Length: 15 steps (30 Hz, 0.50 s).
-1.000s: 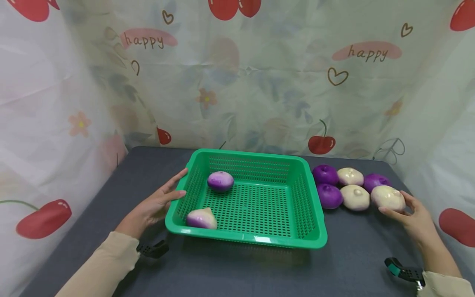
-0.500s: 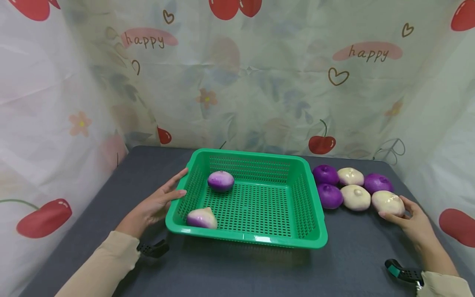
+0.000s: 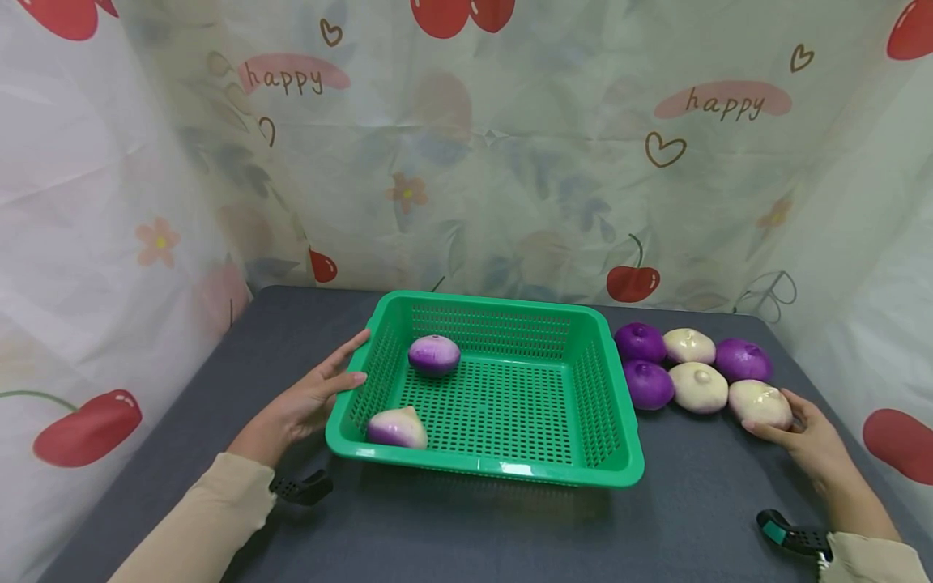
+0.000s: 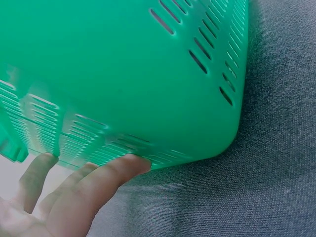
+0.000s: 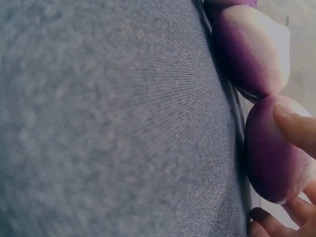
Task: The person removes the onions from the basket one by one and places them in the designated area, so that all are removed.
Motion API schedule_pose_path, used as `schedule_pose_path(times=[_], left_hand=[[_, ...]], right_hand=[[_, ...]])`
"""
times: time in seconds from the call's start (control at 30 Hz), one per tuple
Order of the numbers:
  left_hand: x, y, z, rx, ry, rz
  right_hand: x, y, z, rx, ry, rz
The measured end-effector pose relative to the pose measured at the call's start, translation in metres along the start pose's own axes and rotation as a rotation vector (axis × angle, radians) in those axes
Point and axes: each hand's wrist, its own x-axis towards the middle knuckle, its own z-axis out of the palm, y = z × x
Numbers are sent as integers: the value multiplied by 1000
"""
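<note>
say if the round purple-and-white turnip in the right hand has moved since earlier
Yes, the turnip has moved down in the head view, judged against the rectangular green plastic basket.

R hand (image 3: 815, 437) part cut off, R-wrist cam; grey cloth (image 5: 98, 123) blurry there.

A hand could pass along the front of the table (image 3: 474, 538) or down into the basket's (image 3: 466, 463) right half. Its wall stands between that spot and six turnips (image 3: 698, 389), crowded with hardly a gap.
</note>
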Motion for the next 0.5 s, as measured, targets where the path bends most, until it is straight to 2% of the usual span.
schedule_pose_path(times=[0.5], left_hand=[[0,2,1,-4,6,-11]], right_hand=[[2,5,-1,16,-13,-24]])
